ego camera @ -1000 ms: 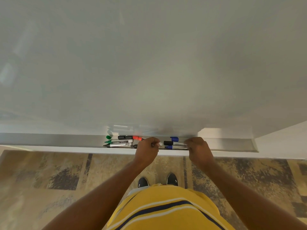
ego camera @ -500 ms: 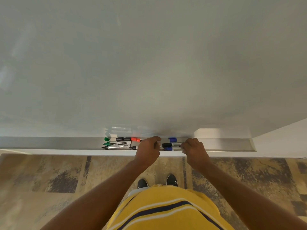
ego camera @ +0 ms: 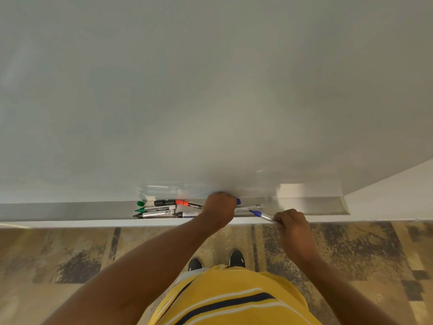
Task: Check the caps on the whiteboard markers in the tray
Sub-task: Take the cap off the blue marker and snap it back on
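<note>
Several whiteboard markers lie in the grey tray (ego camera: 70,211) under the whiteboard: a green-capped one (ego camera: 154,209), a black-capped one (ego camera: 164,202), a red-capped one (ego camera: 187,204), and two with bare tips (ego camera: 154,215) (ego camera: 187,214). My right hand (ego camera: 293,225) holds a blue marker (ego camera: 261,215) just off the tray's front edge, with its bare tip pointing left. My left hand (ego camera: 220,207) is a closed fist in the tray, and a bit of blue cap (ego camera: 238,201) shows at its fingers. Another silver marker (ego camera: 248,207) lies between my hands.
The whiteboard (ego camera: 210,90) fills the upper view. A white wall (ego camera: 398,195) meets the tray's right end. Below is patterned floor (ego camera: 70,266), my shoes (ego camera: 236,258) and my yellow striped shirt (ego camera: 234,299).
My right hand has pulled the blue marker back and to the right, out of the tray, and its tip is now bare. My left hand stayed in the tray.
</note>
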Motion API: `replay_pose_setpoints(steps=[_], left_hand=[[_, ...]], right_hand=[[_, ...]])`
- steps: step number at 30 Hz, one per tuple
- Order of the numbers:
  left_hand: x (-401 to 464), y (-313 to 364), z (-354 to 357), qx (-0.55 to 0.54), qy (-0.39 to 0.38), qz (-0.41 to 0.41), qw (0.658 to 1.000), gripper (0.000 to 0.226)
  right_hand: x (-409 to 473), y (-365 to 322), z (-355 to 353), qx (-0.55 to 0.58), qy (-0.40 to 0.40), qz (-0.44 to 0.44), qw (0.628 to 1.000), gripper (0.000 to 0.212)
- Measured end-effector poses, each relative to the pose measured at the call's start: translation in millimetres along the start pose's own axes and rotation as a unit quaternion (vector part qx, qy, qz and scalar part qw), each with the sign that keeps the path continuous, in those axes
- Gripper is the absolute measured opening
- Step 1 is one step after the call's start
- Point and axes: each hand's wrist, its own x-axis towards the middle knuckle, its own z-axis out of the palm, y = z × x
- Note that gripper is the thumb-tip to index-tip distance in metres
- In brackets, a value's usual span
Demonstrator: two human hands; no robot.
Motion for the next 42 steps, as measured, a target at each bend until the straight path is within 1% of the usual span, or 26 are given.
replay_pose_setpoints(steps=[5, 10, 11, 13, 15, 17, 18, 21, 23, 25, 26, 28, 30, 33, 36, 38, 42], left_hand=[[5.0, 4.9, 3.0, 0.016, -0.012, 0.016, 1.0, 0.011], [7.1, 4.8, 8.3, -0.009, 0.014, 0.02, 1.0, 0.014], [6.2, 3.8, 9.8, -0.03, 0.025, 0.014, 0.999, 0.014], [0.4, 3.1, 11.5, -0.108, 0.057, -0.011, 0.992, 0.017], [-11.3, 4.9, 9.3, -0.199, 0.093, -0.042, 0.975, 0.024], [-27.1, 8.9, 4.4, -0.302, 0.113, -0.078, 0.943, 0.026], [-35.5, 9.6, 1.4, -0.359, 0.121, -0.099, 0.92, 0.025], [-59.5, 7.0, -11.0, -0.528, 0.123, -0.156, 0.826, 0.019], [-72.7, 4.1, -21.0, -0.62, 0.122, -0.167, 0.757, 0.018], [-83.2, 1.7, -32.2, -0.693, 0.132, -0.16, 0.691, 0.024], [-87.5, 0.3, -38.5, -0.717, 0.14, -0.157, 0.665, 0.027], [-94.8, -2.3, -50.8, -0.751, 0.155, -0.15, 0.625, 0.027], [-100.0, -5.3, -61.8, -0.783, 0.168, -0.139, 0.583, 0.02], [-106.6, -9.1, -74.4, -0.804, 0.192, -0.128, 0.548, 0.016], [-112.0, -11.4, -81.9, -0.823, 0.21, -0.124, 0.512, 0.019], [-115.3, -11.7, -85.3, -0.833, 0.211, -0.121, 0.497, 0.016], [-118.8, -11.5, -89.1, -0.846, 0.207, -0.114, 0.479, 0.016]], right_hand=[[-7.8, 5.3, 0.6, -0.003, -0.007, 0.025, 1.0, 0.016], [-9.0, 4.1, -1.7, 0.011, -0.001, 0.035, 0.999, 0.016], [-8.6, 3.1, -2.7, 0.015, -0.001, 0.039, 0.999, 0.016], [-7.4, 1.1, -5.6, 0.032, 0.001, 0.047, 0.998, 0.016], [-5.0, -2.6, -10.5, 0.064, 0.006, 0.052, 0.997, 0.016], [-1.9, -8.8, -16.8, 0.098, 0.01, 0.049, 0.994, 0.014], [0.0, -13.0, -20.0, 0.11, 0.014, 0.046, 0.993, 0.013], [4.4, -28.2, -26.9, 0.145, 0.015, 0.047, 0.988, 0.012], [7.1, -39.4, -29.6, 0.176, 0.01, 0.054, 0.983, 0.015], [9.6, -50.2, -33.8, 0.197, 0.0, 0.053, 0.979, 0.018], [11.2, -55.3, -37.3, 0.205, -0.003, 0.046, 0.978, 0.019], [14.4, -64.8, -46.9, 0.225, 0.0, 0.016, 0.974, 0.019], [17.1, -73.3, -58.2, 0.247, 0.022, -0.022, 0.968, 0.021], [20.3, -81.3, -71.2, 0.256, 0.065, -0.059, 0.963, 0.025], [24.0, -85.4, -78.3, 0.224, 0.08, -0.082, 0.968, 0.03], [26.5, -87.8, -79.8, 0.201, 0.076, -0.091, 0.972, 0.031], [28.0, -92.8, -78.9, 0.187, 0.072, -0.104, 0.974, 0.03]])
